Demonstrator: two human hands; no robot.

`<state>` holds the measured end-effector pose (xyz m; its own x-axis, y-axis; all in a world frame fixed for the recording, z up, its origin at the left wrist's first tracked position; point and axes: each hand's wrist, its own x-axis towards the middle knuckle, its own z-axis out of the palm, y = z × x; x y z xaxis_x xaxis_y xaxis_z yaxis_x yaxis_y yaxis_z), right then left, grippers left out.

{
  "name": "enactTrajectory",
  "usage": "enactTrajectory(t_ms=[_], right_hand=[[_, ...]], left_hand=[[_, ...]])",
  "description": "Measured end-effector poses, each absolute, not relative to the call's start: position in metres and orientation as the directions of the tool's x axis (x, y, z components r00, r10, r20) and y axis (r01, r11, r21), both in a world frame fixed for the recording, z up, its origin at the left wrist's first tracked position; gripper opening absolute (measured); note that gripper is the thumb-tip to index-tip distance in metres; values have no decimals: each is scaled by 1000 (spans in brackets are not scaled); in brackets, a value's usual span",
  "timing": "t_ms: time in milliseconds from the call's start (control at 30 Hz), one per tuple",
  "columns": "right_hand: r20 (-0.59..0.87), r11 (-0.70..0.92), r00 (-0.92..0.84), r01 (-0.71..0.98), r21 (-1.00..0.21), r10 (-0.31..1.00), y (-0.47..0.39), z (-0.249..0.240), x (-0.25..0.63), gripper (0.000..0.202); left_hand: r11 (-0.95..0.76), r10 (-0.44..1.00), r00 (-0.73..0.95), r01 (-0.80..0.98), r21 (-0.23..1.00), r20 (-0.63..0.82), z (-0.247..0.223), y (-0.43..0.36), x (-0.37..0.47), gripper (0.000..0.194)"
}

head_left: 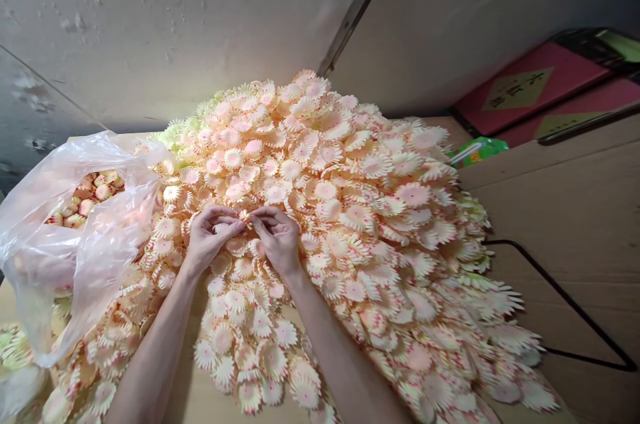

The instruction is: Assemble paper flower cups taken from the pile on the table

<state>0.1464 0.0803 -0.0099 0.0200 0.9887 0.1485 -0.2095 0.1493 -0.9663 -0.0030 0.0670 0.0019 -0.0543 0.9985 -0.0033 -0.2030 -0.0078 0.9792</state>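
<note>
Nearest the lens, two bare forearms rising from the bottom edge toward the middle of a great heap of flower pieces (350,211), cream with pink centres and fringed petals. Far left, a clear plastic bag (75,237), slumped open against the heap, more of the same pieces visible inside. Just right of the bag, the left hand (207,237), fingers curled narrow, thumb and forefinger pinched on one small flower piece (246,216). Touching it from the other side, the right hand (277,237), likewise curled, fingertips closed on that same piece, both hands meeting above the middle of the heap. Below the hands, loose pieces scattered thinly over a cardboard sheet (575,211) covering the tabletop. Further right, the heap sloping down in overlapping layers, larger pale pieces at its lower right edge. Beyond the heap's right rim, a small green packet (477,151) lying on the cardboard. Right again, a black cable (575,307) looping across the cardboard. At the far upper right, red panels (530,87) with gold diamond labels, leaning against the grey wall (150,24).
</note>
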Motion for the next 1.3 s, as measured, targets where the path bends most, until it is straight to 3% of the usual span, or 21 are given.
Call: enactTrajectory(t_ms=[300, 500, 800, 1033, 1300], right_hand=[[159, 164, 42, -188, -968, 986, 78, -11, 143, 22], [151, 165, 70, -277, -947, 986, 79, -8, 143, 28], [94, 108, 73, -227, -968, 993, 80, -11, 145, 25], [123, 168, 170, -278, -946, 978, 80, -12, 141, 27], [158, 248, 335, -245, -937, 929, 86, -16, 140, 33]], left_hand=[[-46, 992, -128, -219, 975, 18, 2, 69, -3, 32], [-63, 995, -88, -257, 964, 42, -5, 71, -5, 26], [-66, 998, -12, -308, 949, 65, -7, 70, -4, 24], [-54, 998, 29, -195, 979, 60, -3, 68, -4, 24], [1, 995, 94, -205, 979, 19, -3, 66, 0, 29]])
